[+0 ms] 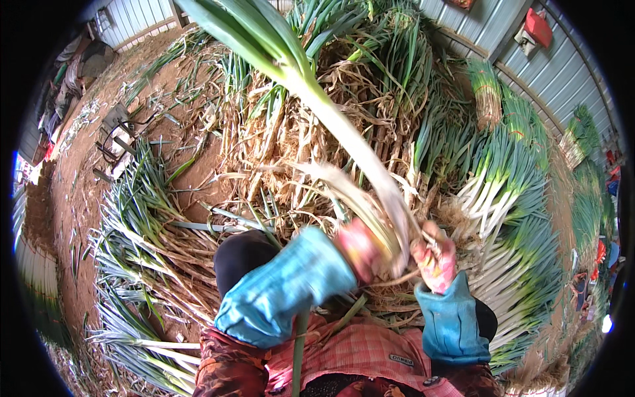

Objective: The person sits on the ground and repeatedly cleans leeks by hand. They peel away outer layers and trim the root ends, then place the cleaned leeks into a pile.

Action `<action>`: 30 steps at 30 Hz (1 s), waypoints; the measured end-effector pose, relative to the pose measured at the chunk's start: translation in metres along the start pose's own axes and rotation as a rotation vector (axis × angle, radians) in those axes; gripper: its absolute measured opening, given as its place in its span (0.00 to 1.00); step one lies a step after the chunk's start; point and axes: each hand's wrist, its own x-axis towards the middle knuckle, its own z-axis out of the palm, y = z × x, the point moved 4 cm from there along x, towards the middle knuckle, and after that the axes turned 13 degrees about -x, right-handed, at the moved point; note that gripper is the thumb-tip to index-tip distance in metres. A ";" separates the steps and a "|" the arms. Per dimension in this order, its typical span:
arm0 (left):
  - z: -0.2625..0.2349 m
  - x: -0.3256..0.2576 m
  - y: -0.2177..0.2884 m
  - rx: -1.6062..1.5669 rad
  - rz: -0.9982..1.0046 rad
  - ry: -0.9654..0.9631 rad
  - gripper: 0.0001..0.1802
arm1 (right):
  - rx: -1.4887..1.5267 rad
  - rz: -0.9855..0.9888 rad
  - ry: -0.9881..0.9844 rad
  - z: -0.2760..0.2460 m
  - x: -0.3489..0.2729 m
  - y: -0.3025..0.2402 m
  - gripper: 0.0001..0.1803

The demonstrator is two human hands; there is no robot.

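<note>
A large green onion [344, 132] with a white stem and green leaves slants up to the far left. My right hand [436, 261] is closed round its root end. Smeared by motion, my left hand [362, 250] is closed beside the lower stem. Dry, pale outer leaves [347, 192] run out of it, pulled away from the white stem. Blue sleeve covers reach both wrists. Around my hands, loose dry leaves lie over the ground in front of my knees.
Untrimmed green onions [317, 126] are heaped ahead. More lie on the left [172, 258]. Cleaned ones with white stems [509, 278] are laid out on the right. Tied bundles [486, 96] stand by the metal wall [479, 26]. A metal-and-wood frame [116, 142] sits at left.
</note>
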 end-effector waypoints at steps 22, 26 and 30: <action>-0.143 -0.039 -0.044 -1.270 0.165 1.243 0.10 | 0.203 0.567 -0.617 0.022 -0.036 0.055 0.31; -0.193 -0.088 -0.063 -1.063 0.288 1.493 0.12 | 0.121 0.515 -0.282 -0.027 -0.079 0.031 0.31; -0.221 -0.115 -0.084 -1.283 0.469 1.548 0.10 | 0.606 0.285 0.169 -0.111 -0.138 0.008 0.22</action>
